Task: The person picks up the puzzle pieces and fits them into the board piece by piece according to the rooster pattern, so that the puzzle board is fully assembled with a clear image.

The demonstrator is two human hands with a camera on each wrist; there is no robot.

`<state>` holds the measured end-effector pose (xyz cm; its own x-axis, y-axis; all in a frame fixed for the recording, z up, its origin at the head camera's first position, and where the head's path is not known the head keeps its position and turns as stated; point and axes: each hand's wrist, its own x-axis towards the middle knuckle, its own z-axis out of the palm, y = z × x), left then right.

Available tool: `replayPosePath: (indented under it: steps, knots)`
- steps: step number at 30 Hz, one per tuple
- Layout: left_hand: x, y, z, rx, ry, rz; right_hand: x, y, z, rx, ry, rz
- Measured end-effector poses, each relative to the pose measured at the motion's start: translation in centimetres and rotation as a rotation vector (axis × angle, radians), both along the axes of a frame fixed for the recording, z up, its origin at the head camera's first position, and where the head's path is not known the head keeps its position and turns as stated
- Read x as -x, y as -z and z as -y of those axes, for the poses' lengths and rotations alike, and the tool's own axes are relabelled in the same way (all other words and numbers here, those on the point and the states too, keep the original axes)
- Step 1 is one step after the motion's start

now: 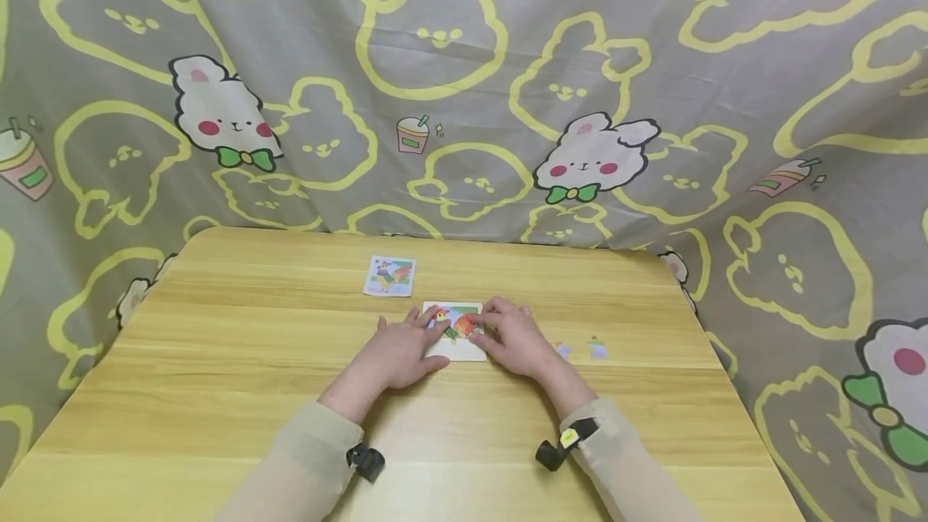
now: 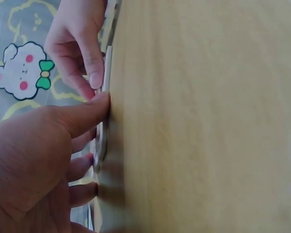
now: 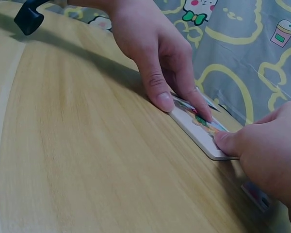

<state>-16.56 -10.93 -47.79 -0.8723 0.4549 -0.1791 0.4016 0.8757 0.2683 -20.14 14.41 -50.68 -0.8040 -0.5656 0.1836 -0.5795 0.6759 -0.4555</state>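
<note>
A white-framed jigsaw board (image 1: pixel 464 351) lies on the table, its upper part filled with a colourful bird picture and its lower strip plain white. My left hand (image 1: pixel 397 351) rests at its left side, fingers extended over the picture and thumb by the near edge. From the right, my right hand (image 1: pixel 518 338) reaches onto the board, thumb and forefinger at either side of an orange puzzle piece (image 1: pixel 464 326). The right wrist view shows the left thumb at the board's corner and the right thumb on the picture. My fingers cover part of the picture.
A square picture card (image 1: pixel 389 276) with a similar bird lies behind the board, to the left. Two loose puzzle pieces (image 1: pixel 598 349) lie right of my right hand, one partly hidden by the wrist. A patterned curtain (image 1: pixel 464 135) stands behind the wooden table (image 1: pixel 217 393).
</note>
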Motion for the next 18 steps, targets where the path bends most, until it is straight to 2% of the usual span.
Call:
replayPosePath:
  steps: [10,15,18]
  knots:
    - [0.4,-0.7,-0.8,0.065,0.011,0.001,-0.1,0.0,-0.3,0.015,0.01,-0.009]
    - [0.4,-0.7,-1.9,0.061,0.027,-0.024,-0.1,0.2,-0.3,0.027,0.015,-0.026]
    - [0.4,-0.7,-2.4,0.052,0.032,-0.016,-0.1,0.4,-0.3,0.026,0.019,-0.038]
